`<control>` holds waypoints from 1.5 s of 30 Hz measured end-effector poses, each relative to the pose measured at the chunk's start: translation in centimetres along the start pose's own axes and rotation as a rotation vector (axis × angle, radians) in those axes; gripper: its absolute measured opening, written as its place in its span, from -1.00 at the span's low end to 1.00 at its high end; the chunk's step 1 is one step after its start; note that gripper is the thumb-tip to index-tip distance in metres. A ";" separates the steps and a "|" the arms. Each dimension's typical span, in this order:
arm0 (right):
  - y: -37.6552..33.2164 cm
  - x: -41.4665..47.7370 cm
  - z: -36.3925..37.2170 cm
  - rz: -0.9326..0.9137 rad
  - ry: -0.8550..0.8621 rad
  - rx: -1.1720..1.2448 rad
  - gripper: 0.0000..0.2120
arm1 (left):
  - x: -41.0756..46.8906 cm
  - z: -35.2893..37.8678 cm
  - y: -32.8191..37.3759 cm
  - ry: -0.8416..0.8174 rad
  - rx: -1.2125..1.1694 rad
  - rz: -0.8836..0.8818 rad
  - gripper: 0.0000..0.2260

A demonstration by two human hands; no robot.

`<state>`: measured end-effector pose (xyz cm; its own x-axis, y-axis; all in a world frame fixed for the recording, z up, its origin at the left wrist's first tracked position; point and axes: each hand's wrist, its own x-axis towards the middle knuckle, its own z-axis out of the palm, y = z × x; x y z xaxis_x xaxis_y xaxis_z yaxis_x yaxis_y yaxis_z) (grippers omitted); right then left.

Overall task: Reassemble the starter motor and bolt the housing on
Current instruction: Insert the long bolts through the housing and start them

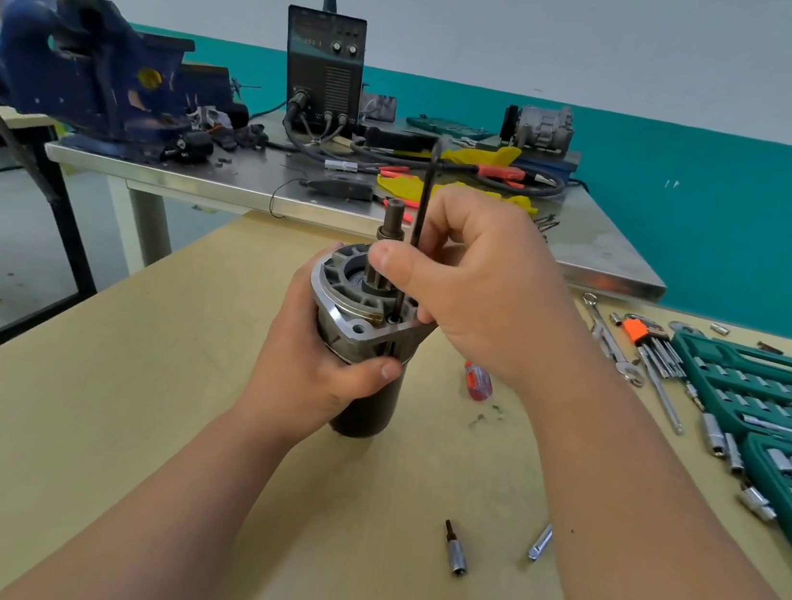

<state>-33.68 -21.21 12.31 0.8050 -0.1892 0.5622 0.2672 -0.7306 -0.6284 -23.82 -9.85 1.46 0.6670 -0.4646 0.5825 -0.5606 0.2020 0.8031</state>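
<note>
You had the starter motor [364,411] standing upright on its dark body near the middle of the wooden table [145,392], with the aluminium housing [347,293] on top and the pinion shaft [391,221] pointing up.

Your left hand [314,369] wrapped round the joint of housing and body from nine o'clock, thumb across the front. Your right hand [476,290] pinched the long black hex key [425,193] between thumb and fingers, its tip down in a bolt hole at about four o'clock on the flange.

The motor looked heavy, rigid and top-heavy on that narrow base. Its smooth body would likely slip, so the ribbed flange was the better grip. The thin key would probably flex, and the cast ears could chip.

The pinion shaft stood just beside the key, crowding your fingers. A red-handled screwdriver [478,381] lay near the base at two o'clock. A bit socket [455,552] and a chrome extension [540,543] lay at five o'clock. The green socket case [749,391] and an orange-clipped key set [641,332] were at three o'clock, well apart. At twelve stood a steel bench [590,260] with a welder [323,68], and a blue vise [78,61] at ten.
</note>
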 end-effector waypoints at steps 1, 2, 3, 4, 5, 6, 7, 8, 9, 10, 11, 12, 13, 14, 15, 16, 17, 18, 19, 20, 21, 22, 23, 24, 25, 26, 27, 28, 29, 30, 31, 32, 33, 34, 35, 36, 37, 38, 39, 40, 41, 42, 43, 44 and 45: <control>-0.1 0.0 -0.1 0.010 -0.020 0.035 -0.83 | 0.0 0.0 -0.1 0.007 0.008 -0.002 -0.03; -0.1 0.1 -0.3 0.029 -0.052 0.108 -0.86 | 0.0 0.0 -0.2 0.015 0.016 -0.003 -0.07; -0.1 0.1 -0.5 0.049 -0.087 0.179 -0.88 | 0.0 0.0 -0.3 0.024 0.019 -0.004 -0.11; 0.0 0.1 -0.7 0.059 -0.118 0.220 -0.86 | 0.1 0.0 -0.4 0.031 0.021 -0.003 -0.14; 0.0 0.1 -0.9 0.063 -0.147 0.240 -0.85 | 0.1 0.1 -0.4 0.036 0.021 -0.001 -0.15; 0.1 0.2 -1.0 0.065 -0.175 0.259 -0.85 | 0.1 0.1 -0.5 0.038 0.019 0.001 -0.16; 0.1 0.2 -1.2 0.070 -0.203 0.284 -0.85 | 0.2 0.1 -0.5 0.038 0.015 0.000 -0.16; 0.1 0.2 -1.4 0.077 -0.227 0.310 -0.85 | 0.2 0.0 -0.5 0.038 0.010 -0.001 -0.15; 0.2 0.2 -1.5 0.079 -0.240 0.320 -0.83 | 0.2 0.0 -0.5 0.038 0.009 0.000 -0.13; 0.1 0.2 -1.7 0.068 -0.239 0.302 -0.82 | 0.2 0.0 -0.5 0.036 0.013 0.002 -0.12; 0.1 0.2 -1.7 0.051 -0.226 0.266 -0.83 | 0.2 0.0 -0.5 0.035 0.020 0.004 -0.13; 0.0 0.1 -1.6 0.035 -0.204 0.230 -0.85 | 0.2 0.0 -0.6 0.035 0.026 0.006 -0.14; -0.1 0.1 -1.5 0.024 -0.175 0.205 -0.89 | 0.2 0.0 -0.6 0.034 0.031 0.007 -0.15; -0.1 0.1 -1.2 0.017 -0.144 0.186 -0.93 | 0.1 0.0 -0.7 0.033 0.033 0.008 -0.15; -0.1 0.0 -1.0 0.011 -0.114 0.164 -0.96 | 0.1 0.0 -0.7 0.031 0.034 0.010 -0.16; -0.1 0.0 -0.7 0.009 -0.086 0.142 -0.94 | 0.1 0.0 -0.8 0.029 0.034 0.012 -0.16; -0.2 0.0 -0.5 0.010 -0.065 0.130 -0.91 | 0.0 0.0 -0.8 0.028 0.036 0.014 -0.16; -0.2 -0.1 -0.3 0.012 -0.054 0.135 -0.89 | 0.0 0.0 -0.8 0.026 0.036 0.017 -0.17; -0.2 -0.1 -0.2 0.014 -0.050 0.148 -0.89 | 0.0 0.0 -0.8 0.024 0.036 0.021 -0.17; -0.2 -0.1 -0.3 0.017 -0.052 0.162 -0.90 | 0.0 0.0 -0.8 0.020 0.037 0.025 -0.17; -0.3 -0.1 -0.3 0.023 -0.061 0.176 -0.92 | 0.0 0.0 -0.7 0.018 0.035 0.029 -0.17; -0.3 -0.2 -0.4 0.027 -0.078 0.188 -0.94 | 0.0 0.0 -0.7 0.018 0.031 0.030 -0.16; -0.3 -0.2 -0.6 0.023 -0.101 0.196 -0.95 | 0.0 0.0 -0.7 0.020 0.025 0.032 -0.16; -0.4 -0.1 -0.8 0.013 -0.126 0.201 -0.93 | 0.0 0.1 -0.7 0.023 0.021 0.033 -0.17; -0.4 -0.1 -1.0 0.005 -0.151 0.207 -0.90 | 0.1 0.1 -0.6 0.025 0.017 0.033 -0.17; -0.3 -0.1 -1.1 0.002 -0.171 0.212 -0.86 | 0.1 0.1 -0.6 0.027 0.013 0.032 -0.18; -0.3 -0.1 -1.2 0.002 -0.179 0.210 -0.82 | 0.1 0.1 -0.6 0.029 0.011 0.032 -0.19; -0.3 -0.1 -1.2 -0.001 -0.174 0.197 -0.81 | 0.0 0.1 -0.5 0.032 0.011 0.034 -0.20; -0.3 -0.1 -1.1 -0.011 -0.155 0.171 -0.82 | 0.0 0.1 -0.4 0.036 0.011 0.036 -0.20; -0.2 -0.1 -0.9 -0.030 -0.125 0.137 -0.84 | 0.0 0.1 -0.4 0.039 0.011 0.037 -0.21; -0.2 -0.2 -0.6 -0.054 -0.089 0.099 -0.85 | 0.0 0.1 -0.4 0.040 0.010 0.039 -0.21; -0.2 -0.3 -0.3 -0.079 -0.049 0.066 -0.86 | 0.0 0.2 -0.4 0.040 0.012 0.040 -0.21; -0.1 -0.4 0.0 -0.104 -0.008 0.041 -0.87 | 0.0 0.2 -0.4 0.037 0.016 0.040 -0.21; -0.1 -0.6 0.3 -0.129 0.031 0.022 -0.87 | 0.0 0.2 -0.4 0.033 0.018 0.038 -0.20; 0.0 -0.8 0.5 -0.151 0.066 0.007 -0.88 | 0.0 0.1 -0.4 0.028 0.016 0.036 -0.19; 0.1 -0.9 0.8 -0.163 0.088 0.000 -0.89 | 0.0 0.1 -0.4 0.025 0.013 0.034 -0.18; 0.0 -1.1 0.9 -0.158 0.096 0.008 -0.89 | -0.1 0.1 -0.4 0.024 0.012 0.031 -0.18; 0.0 -1.1 0.9 -0.138 0.098 0.048 -0.90 | -0.1 0.1 -0.4 0.026 0.013 0.028 -0.17; -0.2 -1.1 0.6 -0.117 0.105 0.121 -0.90 | -0.1 0.1 -0.4 0.029 0.016 0.024 -0.16; -0.4 -0.9 0.0 -0.098 0.124 0.221 -0.89 | -0.1 0.2 -0.4 0.034 0.022 0.020 -0.15; -0.4 -0.7 -0.8 -0.082 0.152 0.326 -0.85 | 0.0 0.2 -0.4 0.037 0.032 0.016 -0.14; -0.4 -0.4 -1.8 -0.063 0.168 0.401 -0.77 | 0.0 0.2 -0.3 0.040 0.040 0.013 -0.13; -0.3 -0.2 -2.7 -0.043 0.156 0.412 -0.71 | 0.0 0.1 -0.3 0.043 0.043 0.010 -0.13; -0.2 -0.2 -3.3 -0.020 0.117 0.332 -0.68 | 0.0 0.1 -0.3 0.045 0.042 0.004 -0.13; 0.1 -0.2 -3.5 0.000 0.052 0.168 -0.68 | 0.0 0.1 -0.3 0.048 0.040 -0.001 -0.13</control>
<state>-35.66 -23.53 14.03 0.7778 -0.2264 0.5863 0.3549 -0.6116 -0.7071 -23.73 -10.02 1.25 0.6895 -0.4228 0.5881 -0.5788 0.1665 0.7983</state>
